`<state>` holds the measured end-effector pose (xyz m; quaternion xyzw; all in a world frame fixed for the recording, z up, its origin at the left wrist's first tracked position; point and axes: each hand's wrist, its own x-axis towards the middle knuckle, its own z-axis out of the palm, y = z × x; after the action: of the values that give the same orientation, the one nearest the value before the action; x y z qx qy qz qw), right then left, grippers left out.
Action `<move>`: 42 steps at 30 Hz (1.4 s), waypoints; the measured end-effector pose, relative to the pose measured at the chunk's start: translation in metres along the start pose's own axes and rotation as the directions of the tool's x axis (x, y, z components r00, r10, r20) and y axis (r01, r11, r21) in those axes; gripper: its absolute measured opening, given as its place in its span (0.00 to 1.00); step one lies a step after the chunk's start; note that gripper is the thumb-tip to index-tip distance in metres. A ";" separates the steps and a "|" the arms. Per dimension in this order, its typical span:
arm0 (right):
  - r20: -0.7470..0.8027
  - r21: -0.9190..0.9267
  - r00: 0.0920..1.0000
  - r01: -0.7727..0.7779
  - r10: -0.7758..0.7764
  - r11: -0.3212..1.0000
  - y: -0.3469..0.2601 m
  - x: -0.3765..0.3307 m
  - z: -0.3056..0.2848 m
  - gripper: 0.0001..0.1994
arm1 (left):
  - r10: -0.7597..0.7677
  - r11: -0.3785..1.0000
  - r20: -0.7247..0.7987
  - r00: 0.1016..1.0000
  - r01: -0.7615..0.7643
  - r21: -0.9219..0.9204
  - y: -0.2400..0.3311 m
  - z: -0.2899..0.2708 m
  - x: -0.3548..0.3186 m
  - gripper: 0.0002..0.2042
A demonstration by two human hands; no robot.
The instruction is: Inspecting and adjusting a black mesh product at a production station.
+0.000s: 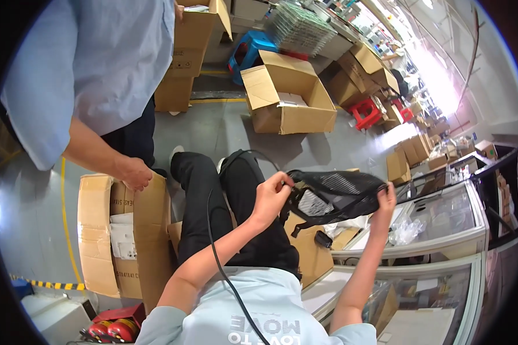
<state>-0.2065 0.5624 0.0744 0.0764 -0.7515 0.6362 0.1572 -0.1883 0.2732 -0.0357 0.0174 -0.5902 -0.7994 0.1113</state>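
Left hand [270, 198]: fingers pinched on near end of black mesh bag [351, 188]. Right hand [387, 199]: closed on the bag's other end, fingers partly hidden. Bag held up between both hands, stretched sideways, over the lap. White-grey piece [315, 203] shows at the bag, nearer left hand; any print on it too small to read. Black cable [217, 257] loops from beside left hand, crosses the left forearm, runs down the shirt [242, 293]. Shirt has large printed lettering, upside down in view. Small black item [323, 239] on cardboard [309, 253], below the bag between the hands. Right of right hand: clear plastic [406, 231] on white-framed table [437, 246]. Left of left hand: open carton [95, 236], dark print inside, white boxes [122, 238] within; co-worker's hand [135, 173] at its far edge. Beyond the hands: open carton on floor [308, 119], blue stool [253, 46], red stool [365, 113].
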 end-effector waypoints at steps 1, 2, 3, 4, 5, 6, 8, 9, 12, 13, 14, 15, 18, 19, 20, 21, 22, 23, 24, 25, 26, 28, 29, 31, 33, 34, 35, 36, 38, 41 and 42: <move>-0.070 -0.011 0.997 0.030 -0.031 0.999 -0.011 0.002 0.000 0.19 | 0.024 1.000 0.016 1.000 -0.024 0.014 0.010 0.002 0.004 0.04; -0.125 -0.005 0.990 0.061 -0.061 0.998 -0.022 0.004 0.004 0.18 | 0.036 0.999 0.032 0.999 -0.036 -0.008 0.021 0.003 0.007 0.03; -0.185 -0.002 0.978 0.093 -0.092 0.996 -0.034 0.006 0.005 0.17 | 0.026 1.000 0.061 0.998 -0.026 -0.002 0.034 0.004 0.008 0.03; -0.223 0.003 0.969 0.112 -0.108 0.994 -0.044 0.008 0.006 0.17 | 0.058 0.998 0.078 0.995 -0.057 -0.010 0.048 0.005 0.009 0.04; -0.268 -0.001 0.955 0.134 -0.130 0.991 -0.053 0.009 0.003 0.17 | 0.091 0.996 0.104 0.990 -0.089 -0.026 0.063 0.008 0.010 0.05; -0.248 -0.016 0.958 0.147 -0.146 0.989 -0.058 0.013 -0.003 0.16 | 0.176 0.984 0.083 0.981 -0.172 -0.048 0.076 0.009 0.014 0.04; -0.320 0.019 0.922 0.235 -0.217 0.972 -0.065 0.018 -0.002 0.14 | 0.295 0.955 0.059 0.954 -0.291 -0.059 0.111 0.008 0.023 0.06; -0.310 0.049 0.915 0.285 -0.257 0.957 -0.072 0.023 0.002 0.14 | 0.325 0.942 0.047 0.945 -0.318 -0.108 0.131 0.005 0.027 0.09; -0.319 0.062 0.914 0.282 -0.249 0.957 -0.099 0.040 0.013 0.14 | 0.287 0.950 0.019 0.958 -0.282 -0.130 0.159 -0.011 0.049 0.11; -0.324 0.070 0.913 0.285 -0.248 0.956 -0.102 0.044 0.021 0.14 | 0.274 0.954 -0.003 0.962 -0.272 -0.126 0.162 -0.020 0.055 0.11; -0.301 0.022 0.910 0.305 -0.285 0.952 -0.106 0.045 0.028 0.13 | 0.310 0.942 -0.007 0.951 -0.308 -0.135 0.157 -0.026 0.060 0.13; -0.272 -0.022 0.909 0.323 -0.316 0.946 -0.109 0.046 0.040 0.13 | 0.315 0.941 -0.005 0.949 -0.313 -0.130 0.152 -0.033 0.062 0.13; -0.219 -0.160 0.937 0.239 -0.271 0.958 -0.094 0.046 0.090 0.03 | 0.210 0.962 -0.122 0.970 -0.227 -0.150 0.135 -0.061 0.064 0.15; -0.082 -0.180 0.968 0.220 -0.237 0.959 -0.078 0.044 0.089 0.05 | 0.182 0.966 -0.168 0.969 -0.208 -0.154 0.126 -0.071 0.065 0.16; -0.074 -0.187 0.973 0.202 -0.218 0.961 -0.061 0.045 0.105 0.06 | 0.174 0.963 -0.195 0.965 -0.208 -0.173 0.115 -0.084 0.063 0.16; -0.064 -0.200 0.979 0.179 -0.196 0.963 -0.046 0.040 0.127 0.07 | 0.159 0.971 -0.223 0.962 -0.193 -0.143 0.104 -0.098 0.060 0.16; -0.037 -0.157 0.993 0.104 -0.111 0.982 -0.025 0.032 0.139 0.06 | 0.150 0.984 -0.263 0.953 -0.170 -0.057 0.093 -0.113 0.054 0.16; -0.015 -0.126 0.999 0.027 -0.029 0.992 -0.006 0.022 0.148 0.05 | 0.138 0.990 -0.294 0.946 -0.139 0.020 0.084 -0.125 0.049 0.15; 0.006 0.014 0.995 -0.095 0.095 0.995 0.014 0.011 0.159 0.04 | 0.111 0.993 -0.344 0.932 -0.091 0.074 0.077 -0.134 0.040 0.15; 0.043 0.148 0.975 -0.221 0.217 0.964 0.033 0.001 0.169 0.03 | 0.087 0.991 -0.394 0.915 -0.040 0.125 0.070 -0.141 0.031 0.14; 0.132 0.091 0.957 -0.272 0.259 0.958 0.047 -0.007 0.173 0.02 | 0.046 0.986 -0.422 0.906 0.027 0.167 0.065 -0.149 0.019 0.14; 0.291 0.047 0.883 -0.397 0.368 0.917 0.080 -0.018 0.175 0.03 | -0.078 0.956 -0.488 0.869 0.204 0.211 0.059 -0.156 -0.003 0.13; 0.371 0.053 0.823 -0.480 0.429 0.875 0.092 -0.024 0.176 0.05 | -0.120 0.920 -0.501 0.857 0.285 0.267 0.055 -0.162 -0.016 0.13; 0.376 0.051 0.770 -0.572 0.515 0.819 0.103 -0.030 0.183 0.08 | -0.185 0.874 -0.539 0.822 0.389 0.293 0.033 -0.166 -0.036 0.13; 0.480 0.032 0.587 -0.755 0.652 0.655 0.133 -0.040 0.182 0.09 | -0.234 0.793 -0.570 0.788 0.493 0.356 -0.006 -0.177 -0.051 0.11; 0.498 -0.031 0.573 -0.739 0.651 0.673 0.157 -0.047 0.173 0.11 | -0.247 0.742 -0.580 0.777 0.536 0.402 -0.023 -0.175 -0.055 0.10; 0.508 -0.025 0.564 -0.746 0.651 0.666 0.171 -0.049 0.171 0.11 | -0.255 0.686 -0.587 0.769 0.571 0.450 -0.037 -0.175 -0.055 0.09; 0.446 -0.161 0.559 -0.718 0.699 0.677 0.182 -0.051 0.171 0.12 | -0.262 0.697 -0.589 0.765 0.572 0.433 -0.057 -0.179 -0.055 0.09; 0.364 -0.344 0.542 -0.678 0.758 0.650 0.194 -0.050 0.164 0.15 | -0.249 0.707 -0.588 0.769 0.560 0.432 -0.067 -0.174 -0.049 0.07; 0.327 -0.238 0.619 -0.678 0.714 0.696 0.205 -0.053 0.160 0.14 | -0.266 0.627 -0.525 0.808 0.559 0.543 -0.059 -0.166 -0.026 0.09; 0.308 -0.345 0.683 -0.569 0.663 0.746 0.201 -0.050 0.158 0.14 | -0.264 0.620 -0.525 0.809 0.559 0.550 -0.055 -0.164 -0.024 0.09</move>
<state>-0.2451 0.4389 -0.1522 -0.0684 -0.8140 0.5326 -0.2216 -0.1479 0.1388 -0.1404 0.3553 -0.7850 -0.5071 0.0225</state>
